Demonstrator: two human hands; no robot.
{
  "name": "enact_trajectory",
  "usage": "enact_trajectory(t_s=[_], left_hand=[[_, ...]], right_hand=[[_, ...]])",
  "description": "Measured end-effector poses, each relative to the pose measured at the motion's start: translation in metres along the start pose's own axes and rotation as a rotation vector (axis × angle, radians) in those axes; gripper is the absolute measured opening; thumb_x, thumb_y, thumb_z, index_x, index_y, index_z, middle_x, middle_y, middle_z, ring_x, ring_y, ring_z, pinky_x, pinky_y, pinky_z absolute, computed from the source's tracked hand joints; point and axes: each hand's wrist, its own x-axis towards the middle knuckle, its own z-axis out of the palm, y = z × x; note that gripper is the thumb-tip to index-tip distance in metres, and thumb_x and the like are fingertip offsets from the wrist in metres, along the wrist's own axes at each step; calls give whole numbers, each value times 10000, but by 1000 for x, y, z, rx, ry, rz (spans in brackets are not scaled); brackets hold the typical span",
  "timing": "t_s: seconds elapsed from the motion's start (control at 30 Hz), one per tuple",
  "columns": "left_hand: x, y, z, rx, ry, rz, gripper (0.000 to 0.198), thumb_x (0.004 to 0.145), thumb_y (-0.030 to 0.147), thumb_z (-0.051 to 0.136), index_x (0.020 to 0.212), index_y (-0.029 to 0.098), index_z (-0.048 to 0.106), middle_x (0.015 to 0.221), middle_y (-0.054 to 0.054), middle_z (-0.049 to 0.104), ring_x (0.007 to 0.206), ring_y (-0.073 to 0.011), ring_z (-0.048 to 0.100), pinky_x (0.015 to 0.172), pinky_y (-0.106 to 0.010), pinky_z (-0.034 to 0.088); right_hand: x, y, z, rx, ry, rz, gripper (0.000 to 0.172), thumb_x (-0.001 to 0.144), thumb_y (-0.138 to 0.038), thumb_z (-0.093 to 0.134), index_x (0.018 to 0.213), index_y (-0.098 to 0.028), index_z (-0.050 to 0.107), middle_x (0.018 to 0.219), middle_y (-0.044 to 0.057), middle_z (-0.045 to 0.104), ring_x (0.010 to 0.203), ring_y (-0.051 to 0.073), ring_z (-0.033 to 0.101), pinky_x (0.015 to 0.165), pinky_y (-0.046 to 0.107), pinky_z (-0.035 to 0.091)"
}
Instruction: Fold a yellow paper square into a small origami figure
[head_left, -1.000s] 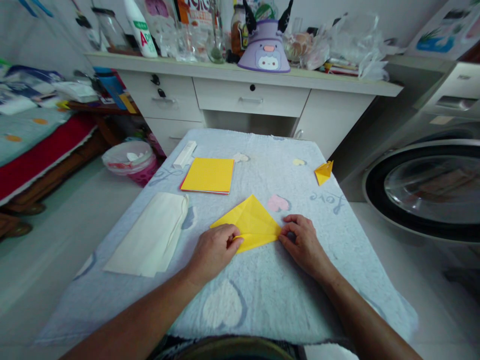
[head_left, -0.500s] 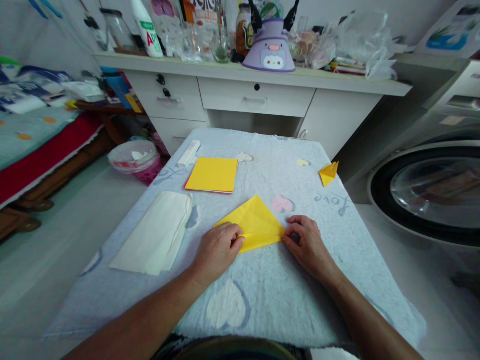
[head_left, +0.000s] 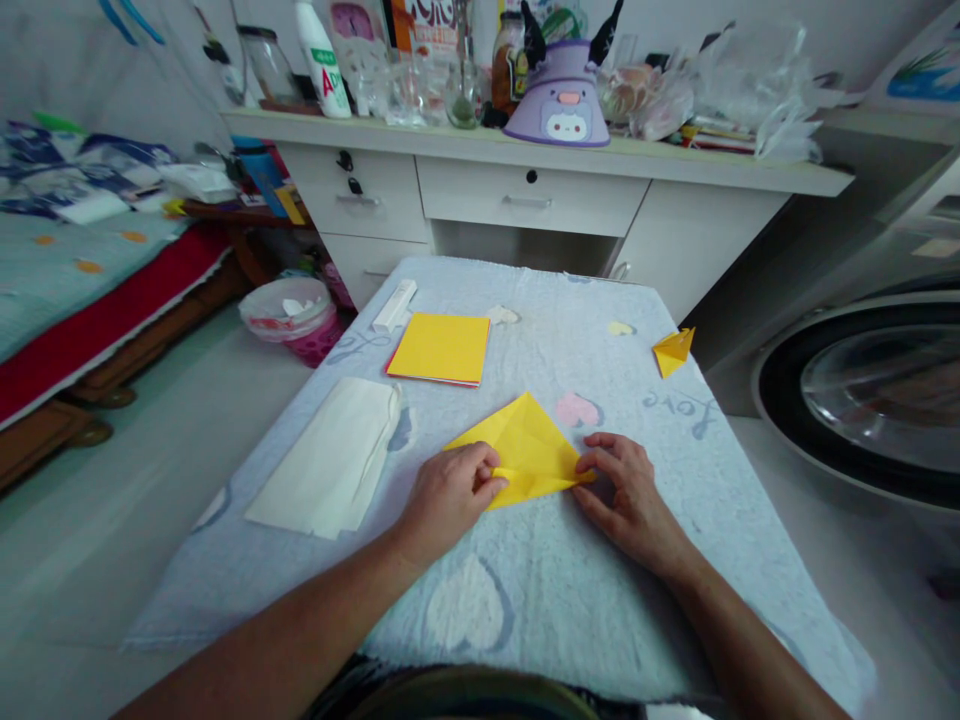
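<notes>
Yellow sheet (head_left: 534, 440) pinched at two spots

From where I stand: partly folded sheet, mid-table, flat on the pale blue tablecloth (head_left: 585, 620), one point facing away from the person. Left hand (head_left: 452, 490) narrow, thumb and fingers gripping its near edge. Right hand (head_left: 621, 492) pinching the right corner, other fingers loosely curled. Beyond, left: square paper stack (head_left: 441, 348), white box (head_left: 394, 306) just beside. Folded white piece (head_left: 326, 460) left of left hand. Small folded yellow piece (head_left: 673, 351) near tablecloth's right edge.

And here both forearms (head_left: 300, 615) are angled inward, the left hand (head_left: 452, 487) curled with thumb and forefinger pinched, the right hand (head_left: 628, 500) arched.
</notes>
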Motion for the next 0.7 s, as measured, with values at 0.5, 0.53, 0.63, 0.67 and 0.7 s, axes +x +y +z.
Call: enact_trajectory(t_s=[0.5, 0.53, 0.63, 0.67, 0.7], left_hand=[[-19, 16, -2, 372, -86, 737, 169, 923, 191, 523, 757, 190, 556, 692, -6, 595, 637, -157, 543, 577, -303, 385], [-19, 15, -2, 360, -105, 693, 173, 920, 182, 519, 754, 189, 562, 705, -12, 600, 651, -159, 552, 587, -301, 398], [-17, 11, -1, 186, -117, 536, 137, 914, 171, 510, 805, 181, 593, 772, -30, 630, 736, -164, 595, 652, -289, 456], [-17, 10, -1, 116, -109, 485, 117, 907, 166, 512, 830, 178, 598, 807, -38, 644, 775, -167, 610, 685, -287, 475], [-17, 10, -1, 59, -98, 441, 98, 899, 160, 516, 853, 175, 601, 844, -45, 656, 812, -170, 622, 720, -288, 491]], right_hand=[[-3, 4, 0, -14, -12, -119, 79, 861, -250, 597, 865, -258, 675, 1229, 79, 530, 1196, 307, 445, 988, 514, 376], [-3, 3, -1, -15, -17, -111, 77, 858, -247, 599, 860, -257, 675, 1226, 80, 534, 1195, 308, 447, 988, 513, 376], [-3, 3, -1, -14, -23, -106, 87, 853, -244, 607, 888, -263, 684, 1223, 82, 540, 1195, 307, 452, 986, 505, 379], [-3, 4, 0, -12, -22, -108, 100, 854, -247, 609, 910, -269, 689, 1225, 81, 541, 1195, 306, 453, 985, 504, 379], [-3, 4, 0, -11, -19, -109, 113, 856, -249, 611, 927, -278, 694, 1224, 79, 543, 1193, 305, 455, 985, 504, 377]])
